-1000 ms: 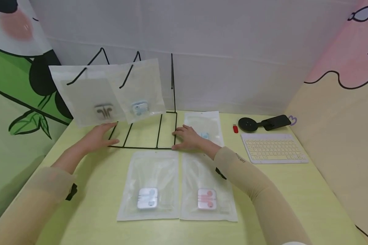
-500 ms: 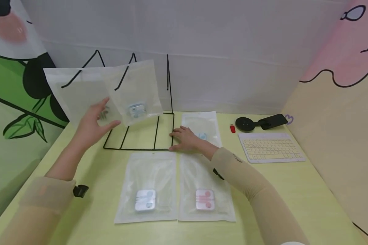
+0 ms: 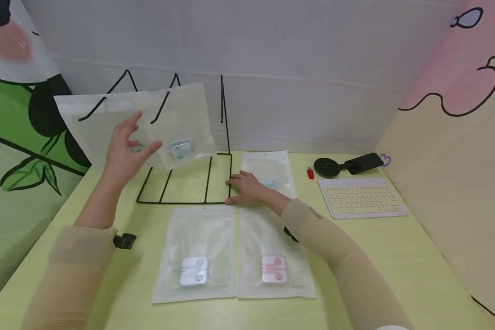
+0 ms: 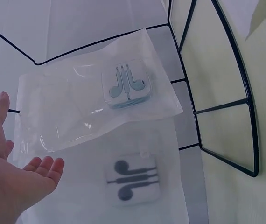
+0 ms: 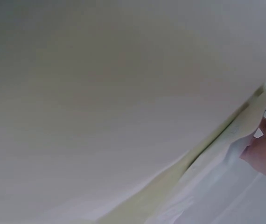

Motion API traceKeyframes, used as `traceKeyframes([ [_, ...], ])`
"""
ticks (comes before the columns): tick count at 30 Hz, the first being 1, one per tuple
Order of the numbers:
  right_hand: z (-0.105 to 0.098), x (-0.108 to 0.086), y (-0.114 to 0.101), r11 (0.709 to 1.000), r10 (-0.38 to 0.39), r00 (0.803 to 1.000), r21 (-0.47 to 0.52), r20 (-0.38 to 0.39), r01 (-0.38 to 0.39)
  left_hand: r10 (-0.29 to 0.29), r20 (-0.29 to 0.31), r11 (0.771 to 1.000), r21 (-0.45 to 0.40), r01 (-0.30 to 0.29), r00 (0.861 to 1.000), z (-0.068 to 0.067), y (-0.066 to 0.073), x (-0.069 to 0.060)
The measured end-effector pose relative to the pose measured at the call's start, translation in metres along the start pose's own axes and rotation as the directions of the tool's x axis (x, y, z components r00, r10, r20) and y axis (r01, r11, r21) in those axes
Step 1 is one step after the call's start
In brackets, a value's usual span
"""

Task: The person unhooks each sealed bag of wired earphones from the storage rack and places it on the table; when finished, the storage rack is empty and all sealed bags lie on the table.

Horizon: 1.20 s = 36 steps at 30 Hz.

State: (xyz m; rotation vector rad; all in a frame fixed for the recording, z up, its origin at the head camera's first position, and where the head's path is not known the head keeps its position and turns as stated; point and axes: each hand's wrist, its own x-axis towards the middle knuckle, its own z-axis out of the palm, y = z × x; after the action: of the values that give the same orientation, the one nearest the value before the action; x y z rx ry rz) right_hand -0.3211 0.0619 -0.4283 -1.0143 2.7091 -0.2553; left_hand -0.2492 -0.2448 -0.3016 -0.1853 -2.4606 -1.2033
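A black wire rack point(image 3: 181, 203) stands on the table. Two translucent bags hang on its hooks: the left bag point(image 3: 82, 119), holding dark earphones, and the right bag point(image 3: 195, 105), holding a white-and-blue earphone case point(image 3: 182, 149). My left hand point(image 3: 123, 156) is raised in front of the left bag, thumb and fingers apart, gripping nothing; the left wrist view shows the hand point(image 4: 16, 172) beside both bags, the dark earphones point(image 4: 133, 179) and the pale ones point(image 4: 126, 86). At the rack's right side, my right hand point(image 3: 249, 189) rests its fingertips on the base wire.
Two bags lie in front of the rack, one with a blue-and-white case point(image 3: 194, 271), one with a pink-and-white case point(image 3: 274, 269). Another bag point(image 3: 268, 162) lies behind my right hand. Farther right are a red USB stick point(image 3: 310, 173), a black stand point(image 3: 327, 167) and a keyboard point(image 3: 360, 199).
My left hand has risen from the rack's front left corner to the front of the left hanging bag. The right hand stays at the rack's side. The head view has shifted slightly.
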Motion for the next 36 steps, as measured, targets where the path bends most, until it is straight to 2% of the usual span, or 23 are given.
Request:
traceKeyframes([
  [3,0.000,-0.001,0.000,1.000,0.003,1.000,0.010,0.001,-0.003,0.010,-0.057,0.999,-0.045,-0.012,0.998,0.005,-0.002,0.007],
  [6,-0.001,-0.001,-0.002,1.000,0.001,1.000,0.017,0.000,-0.001,0.013,-0.134,0.995,-0.100,-0.026,0.991,0.010,-0.005,0.012],
  [11,-0.001,0.000,-0.003,1.000,-0.005,1.000,-0.003,0.007,0.005,0.056,-0.268,0.987,-0.130,-0.093,0.962,0.015,-0.009,0.016],
  [14,-0.001,0.000,-0.004,1.000,-0.003,1.000,-0.016,0.011,0.003,0.086,-0.309,0.976,-0.166,-0.142,0.947,0.018,-0.011,0.020],
  [18,-0.001,0.000,-0.003,1.000,0.006,1.000,-0.019,0.013,-0.005,0.075,-0.306,0.954,-0.256,-0.158,0.949,0.024,-0.013,0.027],
  [21,-0.001,0.000,-0.002,1.000,0.013,1.000,-0.020,0.013,-0.013,0.077,-0.305,0.953,-0.258,-0.160,0.949,0.028,-0.013,0.034],
  [28,-0.002,-0.001,-0.001,1.000,0.017,1.000,0.004,0.015,-0.017,0.163,-0.357,0.949,-0.197,-0.245,0.920,0.040,-0.014,0.042],
  [30,-0.002,-0.001,-0.001,1.000,0.016,1.000,0.006,0.016,-0.016,0.164,-0.361,0.953,-0.182,-0.241,0.918,0.043,-0.014,0.041],
  [36,-0.002,-0.001,-0.001,1.000,0.020,1.000,-0.004,0.016,-0.020,0.118,-0.370,0.975,-0.130,-0.178,0.921,0.046,-0.019,0.041],
])
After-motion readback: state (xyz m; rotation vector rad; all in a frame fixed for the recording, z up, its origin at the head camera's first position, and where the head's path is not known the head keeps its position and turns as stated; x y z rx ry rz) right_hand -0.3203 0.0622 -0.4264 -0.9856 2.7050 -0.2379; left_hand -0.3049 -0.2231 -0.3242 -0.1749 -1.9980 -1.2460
